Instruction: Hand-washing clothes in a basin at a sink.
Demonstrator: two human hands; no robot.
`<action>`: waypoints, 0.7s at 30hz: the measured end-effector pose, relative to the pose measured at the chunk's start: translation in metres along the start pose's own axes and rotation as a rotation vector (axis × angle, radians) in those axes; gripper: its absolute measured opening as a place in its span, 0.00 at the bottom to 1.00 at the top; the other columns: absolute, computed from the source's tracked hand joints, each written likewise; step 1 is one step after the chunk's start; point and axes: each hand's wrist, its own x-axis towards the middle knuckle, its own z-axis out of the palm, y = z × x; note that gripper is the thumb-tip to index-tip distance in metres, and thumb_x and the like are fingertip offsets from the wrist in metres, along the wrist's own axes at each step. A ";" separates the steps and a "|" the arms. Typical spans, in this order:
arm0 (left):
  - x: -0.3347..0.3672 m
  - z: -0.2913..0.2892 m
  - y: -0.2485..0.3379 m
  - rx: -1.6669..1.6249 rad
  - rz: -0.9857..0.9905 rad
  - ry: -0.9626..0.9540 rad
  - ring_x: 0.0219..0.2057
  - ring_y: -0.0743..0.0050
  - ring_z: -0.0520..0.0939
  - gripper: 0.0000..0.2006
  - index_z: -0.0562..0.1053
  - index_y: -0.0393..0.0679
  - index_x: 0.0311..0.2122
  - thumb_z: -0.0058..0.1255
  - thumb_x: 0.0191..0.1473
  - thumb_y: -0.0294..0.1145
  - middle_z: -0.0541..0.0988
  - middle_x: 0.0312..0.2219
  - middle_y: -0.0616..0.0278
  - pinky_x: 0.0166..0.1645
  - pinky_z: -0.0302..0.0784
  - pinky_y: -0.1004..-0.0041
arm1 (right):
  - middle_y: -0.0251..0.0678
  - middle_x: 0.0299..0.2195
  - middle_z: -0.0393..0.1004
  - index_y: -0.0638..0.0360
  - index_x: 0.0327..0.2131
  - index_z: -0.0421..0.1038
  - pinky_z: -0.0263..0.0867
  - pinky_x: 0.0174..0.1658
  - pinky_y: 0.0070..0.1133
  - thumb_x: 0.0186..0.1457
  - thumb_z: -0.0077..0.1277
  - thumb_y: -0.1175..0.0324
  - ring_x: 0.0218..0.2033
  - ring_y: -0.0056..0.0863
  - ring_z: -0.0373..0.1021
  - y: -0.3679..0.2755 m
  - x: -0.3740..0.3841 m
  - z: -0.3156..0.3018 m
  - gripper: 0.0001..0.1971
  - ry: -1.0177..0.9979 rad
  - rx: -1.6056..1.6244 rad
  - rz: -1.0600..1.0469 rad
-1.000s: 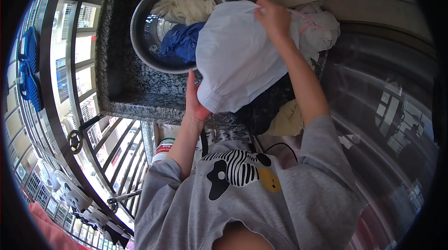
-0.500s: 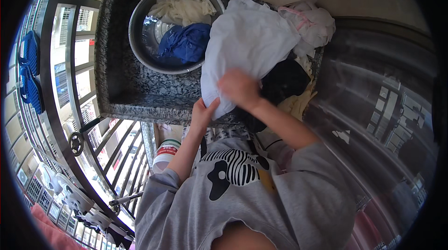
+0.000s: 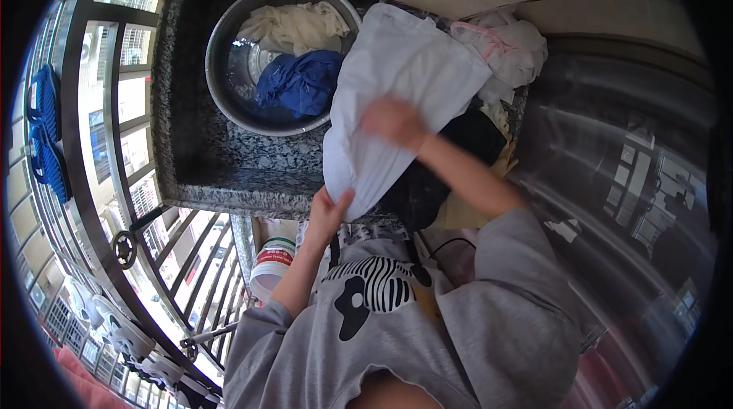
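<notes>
A white cloth [image 3: 416, 66], perhaps a garment, is spread over the right side of the stone sink. At its near corner my left hand [image 3: 328, 214] pinches the edge between thumb and fingers. My right hand [image 3: 393, 120] is over the middle of the cloth, smeared by motion, so its fingers and anything in them cannot be made out. Left of the cloth, a metal basin [image 3: 216, 92] holds water, a cream cloth [image 3: 298, 27] and a bunched blue cloth [image 3: 301, 82]. Dark fabric [image 3: 458, 153] lies beneath the white cloth, beside my right forearm.
The speckled stone sink [image 3: 221, 199] surrounds the basin. A white and pink mesh bundle [image 3: 511, 46] sits at the far right. Metal railings [image 3: 114, 96] with blue slippers [image 3: 47, 134] stand on the left. A white bucket [image 3: 269, 268] is below the sink's front edge.
The sink, basin and cloth sit slightly lower in the picture. My right hand has moved a little across the white cloth, still blurred. The left hand keeps its pinch.
</notes>
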 end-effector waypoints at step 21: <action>0.003 0.003 -0.014 -0.021 -0.033 -0.037 0.41 0.72 0.80 0.18 0.72 0.31 0.47 0.55 0.54 0.32 0.81 0.39 0.54 0.48 0.73 0.72 | 0.38 0.31 0.72 0.53 0.29 0.72 0.68 0.40 0.34 0.55 0.51 0.63 0.35 0.40 0.71 -0.007 0.013 0.018 0.06 0.088 -0.100 0.271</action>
